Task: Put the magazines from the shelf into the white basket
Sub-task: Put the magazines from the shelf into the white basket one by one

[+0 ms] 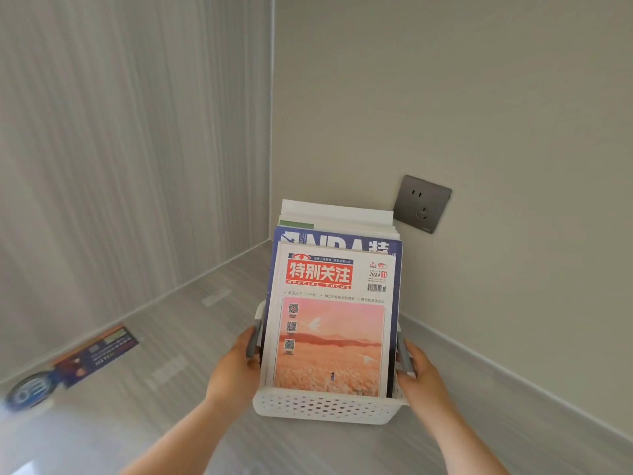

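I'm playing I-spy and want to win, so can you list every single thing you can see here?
white basket: one, white with holes, on the grey surface by the wall.
magazines: several, standing in the basket; front one white with a red title and pink picture, a blue one behind it, paler ones at the back.
wall socket: one, dark grey, on the wall behind the basket.
bookmark-like card: one, dark blue and orange, flat on the surface at left.
hands: two, left and right, each gripping a grey basket handle.
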Motion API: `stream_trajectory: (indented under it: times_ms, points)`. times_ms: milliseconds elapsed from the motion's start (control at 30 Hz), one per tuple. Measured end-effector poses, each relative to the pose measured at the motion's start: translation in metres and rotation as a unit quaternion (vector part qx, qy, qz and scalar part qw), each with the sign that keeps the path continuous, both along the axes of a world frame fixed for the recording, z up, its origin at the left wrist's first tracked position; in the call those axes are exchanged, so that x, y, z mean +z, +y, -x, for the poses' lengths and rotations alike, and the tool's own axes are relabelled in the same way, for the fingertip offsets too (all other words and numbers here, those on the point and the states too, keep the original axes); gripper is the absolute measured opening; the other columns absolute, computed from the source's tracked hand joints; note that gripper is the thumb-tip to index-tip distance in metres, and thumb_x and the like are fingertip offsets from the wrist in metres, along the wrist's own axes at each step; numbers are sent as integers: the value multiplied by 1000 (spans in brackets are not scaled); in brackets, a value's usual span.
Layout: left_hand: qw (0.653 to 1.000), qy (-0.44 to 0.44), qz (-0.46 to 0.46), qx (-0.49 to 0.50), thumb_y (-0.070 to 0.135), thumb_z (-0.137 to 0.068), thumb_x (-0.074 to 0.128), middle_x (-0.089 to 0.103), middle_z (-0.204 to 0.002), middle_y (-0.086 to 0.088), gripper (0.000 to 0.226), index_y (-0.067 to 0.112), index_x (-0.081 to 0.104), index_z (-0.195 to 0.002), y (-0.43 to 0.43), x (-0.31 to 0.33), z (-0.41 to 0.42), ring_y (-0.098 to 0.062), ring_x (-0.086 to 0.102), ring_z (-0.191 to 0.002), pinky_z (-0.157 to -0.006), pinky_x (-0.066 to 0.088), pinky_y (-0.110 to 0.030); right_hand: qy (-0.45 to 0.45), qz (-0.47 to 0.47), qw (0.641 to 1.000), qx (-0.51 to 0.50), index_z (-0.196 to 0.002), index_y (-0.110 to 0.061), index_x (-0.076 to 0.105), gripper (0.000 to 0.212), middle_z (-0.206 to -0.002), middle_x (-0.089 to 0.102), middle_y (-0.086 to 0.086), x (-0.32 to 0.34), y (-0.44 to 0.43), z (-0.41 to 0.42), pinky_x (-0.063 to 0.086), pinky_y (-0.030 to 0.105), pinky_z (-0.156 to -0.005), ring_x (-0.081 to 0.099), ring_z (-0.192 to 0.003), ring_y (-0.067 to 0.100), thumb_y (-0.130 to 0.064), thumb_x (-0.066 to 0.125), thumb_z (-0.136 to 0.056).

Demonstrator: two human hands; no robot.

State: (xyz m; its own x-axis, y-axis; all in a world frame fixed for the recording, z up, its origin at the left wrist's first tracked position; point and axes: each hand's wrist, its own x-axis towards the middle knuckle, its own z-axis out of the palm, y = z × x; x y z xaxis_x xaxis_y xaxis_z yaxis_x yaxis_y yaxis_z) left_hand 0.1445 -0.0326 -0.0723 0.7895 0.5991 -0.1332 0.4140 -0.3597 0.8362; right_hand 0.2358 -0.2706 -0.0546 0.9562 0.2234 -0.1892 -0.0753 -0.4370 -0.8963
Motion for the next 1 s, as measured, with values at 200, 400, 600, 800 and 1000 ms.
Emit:
stream_trajectory:
  times_ms: [200, 400, 600, 800, 1000]
  points:
    - [997, -8, 78, -16, 7, -83, 55, 55, -118, -7, 59, 16, 29, -136, 10, 18, -8, -20, 55, -98, -78, 48, -28, 13, -10, 1000, 0, -137, -18, 33, 53, -133, 52, 8, -3, -1, -4, 41, 20, -66, 51, -112, 21, -2, 46, -89]
    - [981, -64, 151, -99, 31, -76, 65, 28, -150, -7, 88, 27, 8, -142, 42, 62, -61, -27, 27, -137, -110, 25, -49, 14, -5, 1000, -4, -136, -20, 35, 54, -126, 55, 5, -8, -1, -9, 40, 17, -65, 51, -107, 17, -2, 48, -87]
    - [938, -115, 233, -229, 32, -60, 76, 72, -97, -2, 66, 22, 45, -117, 53, 85, -113, -11, 71, -74, -67, 60, -31, 10, 4, 1000, 0, -134, -24, 36, 51, -112, 54, -6, -11, 0, -14, 40, 8, -63, 49, -100, 7, -5, 49, -88]
    - [931, -131, 248, -231, 16, -70, 69, 75, -70, 14, 38, 25, 52, -103, 60, 77, -119, -7, 71, -66, -50, 56, -21, -3, 4, 999, -44, -129, -22, 44, 47, -96, 55, -14, -17, 3, -13, 43, 1, -50, 51, -85, 0, -1, 48, -88]
    - [942, -163, 201, -212, 9, -75, 66, 67, -90, 6, 34, 31, 52, -96, 52, 87, -102, -10, 68, -75, -64, 56, -30, 35, -64, 974, -216, -133, -9, 38, 52, -137, 47, 13, -20, 10, 6, 40, 33, -92, 47, -121, 28, -13, 56, -84]
